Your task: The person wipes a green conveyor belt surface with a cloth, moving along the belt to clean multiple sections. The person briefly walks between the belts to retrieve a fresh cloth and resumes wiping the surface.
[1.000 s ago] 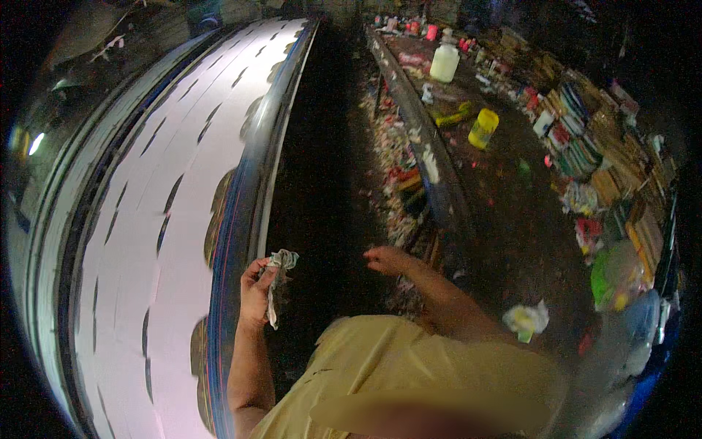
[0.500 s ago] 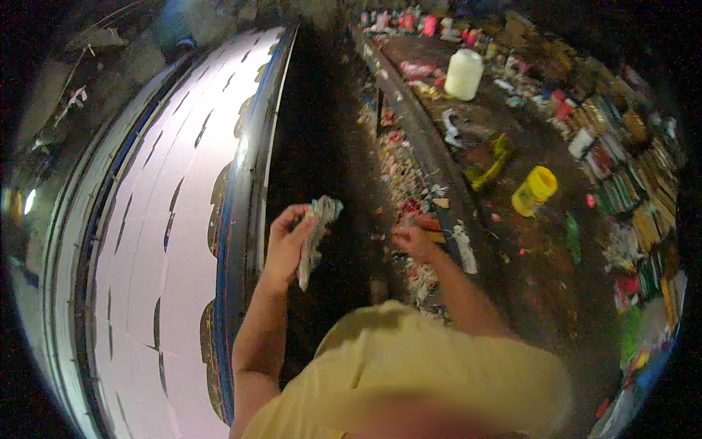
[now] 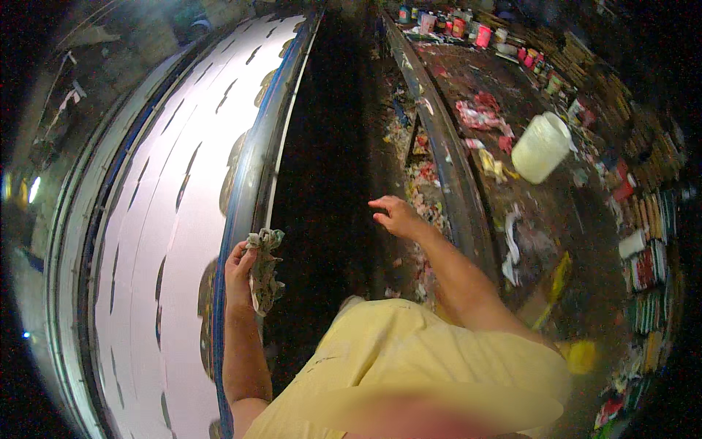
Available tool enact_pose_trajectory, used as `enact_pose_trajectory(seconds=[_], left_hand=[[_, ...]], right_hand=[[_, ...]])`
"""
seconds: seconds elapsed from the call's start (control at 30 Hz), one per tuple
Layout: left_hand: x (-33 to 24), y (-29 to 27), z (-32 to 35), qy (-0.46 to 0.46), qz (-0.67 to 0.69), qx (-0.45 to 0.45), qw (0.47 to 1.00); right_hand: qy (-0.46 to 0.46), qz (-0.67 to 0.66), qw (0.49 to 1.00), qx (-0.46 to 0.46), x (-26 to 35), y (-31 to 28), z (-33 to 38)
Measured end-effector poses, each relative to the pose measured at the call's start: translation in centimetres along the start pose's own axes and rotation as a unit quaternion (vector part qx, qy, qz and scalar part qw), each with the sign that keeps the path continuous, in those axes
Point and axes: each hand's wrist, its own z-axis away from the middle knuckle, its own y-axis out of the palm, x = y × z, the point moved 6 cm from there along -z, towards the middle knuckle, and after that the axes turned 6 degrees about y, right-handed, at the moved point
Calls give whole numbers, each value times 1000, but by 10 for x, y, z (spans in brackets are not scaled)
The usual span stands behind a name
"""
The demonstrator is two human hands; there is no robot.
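Observation:
My left hand [image 3: 237, 272] is closed on a crumpled greenish-grey rag [image 3: 268, 276], which hangs down beside the near side rail of a long table at left. White fabric-like panels [image 3: 157, 241] with dark gaps between them cover that table. Over the dark aisle my right hand [image 3: 398, 218] is held out with its index finger stretched and its thumb apart. It holds nothing and is nearest to the edge of the stained workbench on the right.
A whitish plastic tub [image 3: 541, 148] stands on the stained bench [image 3: 585, 241] at right, near a red-smeared cloth [image 3: 482, 113]. Pots and bottles [image 3: 457, 28] line its far end. Stacked frames or boards [image 3: 649, 219] run along the far right. Scraps litter the strip by the bench.
My view has moved forward along the aisle. The left hand has gone left and lower with the rag, closer to the long table. My right hand has drawn away from the bench, its fingers stretched out.

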Motion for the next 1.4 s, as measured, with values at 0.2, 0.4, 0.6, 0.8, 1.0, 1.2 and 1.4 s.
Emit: enact_pose_trajectory(seconds=[0.2, 0.4, 0.6, 0.8, 1.0, 1.2, 1.4], left_hand=[[28, 76, -222, 28, 23, 41, 998], [15, 209, -428, 9, -12, 146, 989], [43, 305, -619, 5, -9, 222, 975], [76, 342, -796, -43, 27, 148, 988], [62, 320, -946, -19, 24, 33, 999], [67, 325, -1111, -22, 79, 34, 996], [36, 401, -1324, 29, -48, 66, 996]], right_hand=[[-19, 121, 987, -108, -81, -55, -164], [15, 185, 963, -194, -157, -139, -301], [76, 174, 952, -242, -283, -183, -436], [54, 120, 962, -240, -392, -209, -616], [-12, 103, 973, -204, -455, -242, -812], [-19, 71, 994, -79, -563, -238, -956], [79, -13, 996, -30, -653, -268, -1042]])
